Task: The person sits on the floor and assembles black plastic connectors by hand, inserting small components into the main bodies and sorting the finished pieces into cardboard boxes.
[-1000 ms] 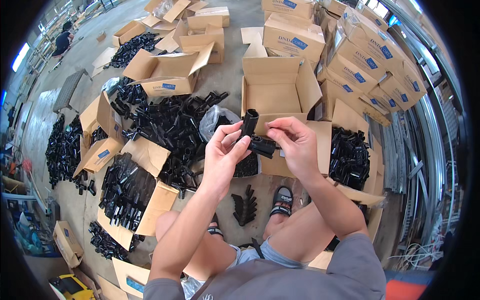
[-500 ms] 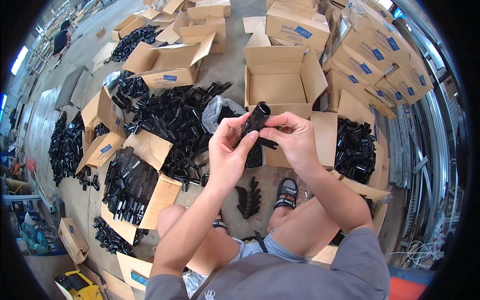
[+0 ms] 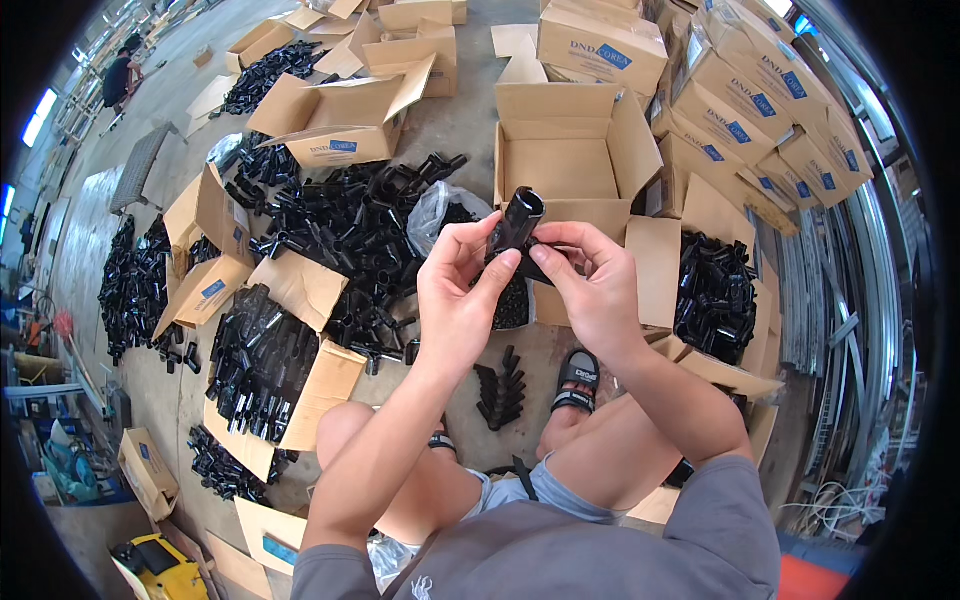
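Note:
Above the gap between my knees I hold a short black pipe fitting [image 3: 522, 212], its round open end tilted up and away from me. My left hand [image 3: 460, 275] is closed, pinching the fitting's left side between thumb and fingers. My right hand [image 3: 592, 275] is also closed, its thumb and fingers pressed at the fitting's lower right side. Whether a separate small part sits under the right fingertips is hidden. Below, on the floor between my feet, several black fittings [image 3: 499, 388] lie nested in a row. Behind my hands stands a clear plastic bag [image 3: 435, 212] with small black parts.
An open cardboard box [image 3: 560, 165] stands ahead. Loose black fittings [image 3: 375, 225] cover the floor ahead left. Boxes of fittings stand at left [image 3: 262, 365] and right [image 3: 715, 300]. Stacked cartons [image 3: 745, 110] rise at the far right, beside long metal profiles [image 3: 850, 320]. Another person [image 3: 120, 78] is far left.
The fitting has turned slightly more upright in my fingers. My right thumb and fingers have shifted a little along its side, and the prong that stuck out below them no longer shows.

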The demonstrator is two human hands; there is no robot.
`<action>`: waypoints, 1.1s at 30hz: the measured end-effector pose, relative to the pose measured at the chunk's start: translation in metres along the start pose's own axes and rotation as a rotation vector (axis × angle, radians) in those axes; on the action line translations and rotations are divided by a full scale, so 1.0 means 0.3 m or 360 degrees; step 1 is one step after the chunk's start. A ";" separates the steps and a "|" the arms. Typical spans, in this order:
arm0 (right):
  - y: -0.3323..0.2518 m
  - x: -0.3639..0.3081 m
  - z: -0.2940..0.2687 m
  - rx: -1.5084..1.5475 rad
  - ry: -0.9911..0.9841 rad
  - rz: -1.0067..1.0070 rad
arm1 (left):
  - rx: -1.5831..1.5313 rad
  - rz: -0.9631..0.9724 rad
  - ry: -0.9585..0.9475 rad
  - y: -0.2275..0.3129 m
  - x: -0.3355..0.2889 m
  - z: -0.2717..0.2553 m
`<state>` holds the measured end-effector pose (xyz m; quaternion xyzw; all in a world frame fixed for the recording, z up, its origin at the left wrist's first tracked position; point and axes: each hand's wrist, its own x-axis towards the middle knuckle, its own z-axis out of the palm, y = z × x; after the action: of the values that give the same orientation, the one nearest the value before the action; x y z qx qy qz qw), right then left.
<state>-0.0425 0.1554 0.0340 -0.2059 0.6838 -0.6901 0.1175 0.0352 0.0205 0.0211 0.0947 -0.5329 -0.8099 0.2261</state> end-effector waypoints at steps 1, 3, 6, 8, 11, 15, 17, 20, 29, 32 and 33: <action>0.002 -0.001 0.004 -0.0128 0.0040 -0.0087 | -0.0017 0.0001 0.0004 0.003 0.000 -0.001; -0.001 0.002 0.002 -0.0384 0.0078 -0.0355 | 0.0000 0.0041 -0.0037 -0.011 0.001 -0.010; -0.024 -0.001 0.008 -0.0734 0.0125 -0.0684 | 0.0037 0.0062 -0.0075 -0.010 -0.002 -0.017; -0.033 -0.001 0.011 -0.0828 0.0135 -0.0743 | 0.0058 0.0042 -0.0071 -0.009 -0.003 -0.019; -0.038 -0.002 0.010 -0.0895 0.0144 -0.0823 | 0.0042 0.0053 -0.0083 -0.009 -0.004 -0.018; -0.025 0.001 0.009 -0.0813 0.0108 -0.0733 | 0.0072 0.0019 -0.0058 -0.003 -0.007 -0.017; -0.020 0.001 0.016 -0.0813 0.0095 -0.0731 | 0.0061 0.0018 -0.0055 -0.003 -0.009 -0.022; -0.014 0.004 0.038 -0.0753 0.0057 -0.0640 | 0.0000 0.0075 -0.0011 -0.003 -0.011 -0.031; -0.032 0.003 0.029 -0.0180 0.0022 -0.0246 | 0.0048 0.0028 -0.0007 -0.017 0.005 -0.017; -0.013 0.015 0.013 -0.0452 -0.0045 -0.0382 | -0.0005 0.0041 0.0028 -0.004 0.006 -0.006; -0.008 0.015 0.010 -0.0552 -0.0040 -0.0450 | -0.0033 0.0024 0.0053 0.004 0.003 0.000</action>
<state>-0.0450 0.1507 0.0368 -0.3254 0.7551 -0.5691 -0.0091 0.0348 0.0198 0.0222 0.1020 -0.5213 -0.8119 0.2421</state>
